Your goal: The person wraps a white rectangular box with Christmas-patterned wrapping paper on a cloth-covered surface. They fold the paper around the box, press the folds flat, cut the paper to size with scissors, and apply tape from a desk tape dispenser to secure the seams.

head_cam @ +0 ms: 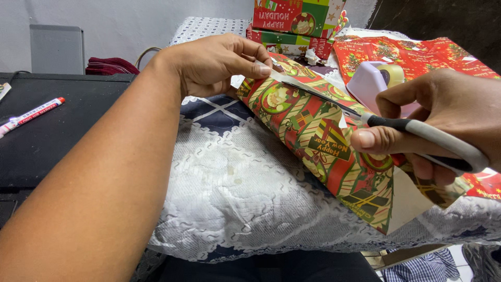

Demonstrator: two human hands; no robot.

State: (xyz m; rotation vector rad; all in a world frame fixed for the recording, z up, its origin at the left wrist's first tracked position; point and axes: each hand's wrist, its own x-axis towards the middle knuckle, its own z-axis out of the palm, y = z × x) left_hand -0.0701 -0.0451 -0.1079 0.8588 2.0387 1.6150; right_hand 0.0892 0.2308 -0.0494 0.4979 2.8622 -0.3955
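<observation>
Quilted white table cover [235, 193], left hand [214, 62] pinching wrapping paper [313, 141] edge, right hand [443, 120] grip clenched on scissors [417, 133] cutting it

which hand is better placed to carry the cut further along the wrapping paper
Right. The right hand grips the grey-handled scissors, blades lying along the red and green festive wrapping paper. The left hand only pinches the paper's far edge.

Red, green and gold festive wrapping paper [313, 136] with its plain white underside showing near right, grey and black scissors [417, 137], pale lilac tape dispenser [371, 83], white and navy quilted cover [235, 183], red and green gift boxes [295, 23] far, black table [52, 120] left, red and white marker [30, 115]
</observation>
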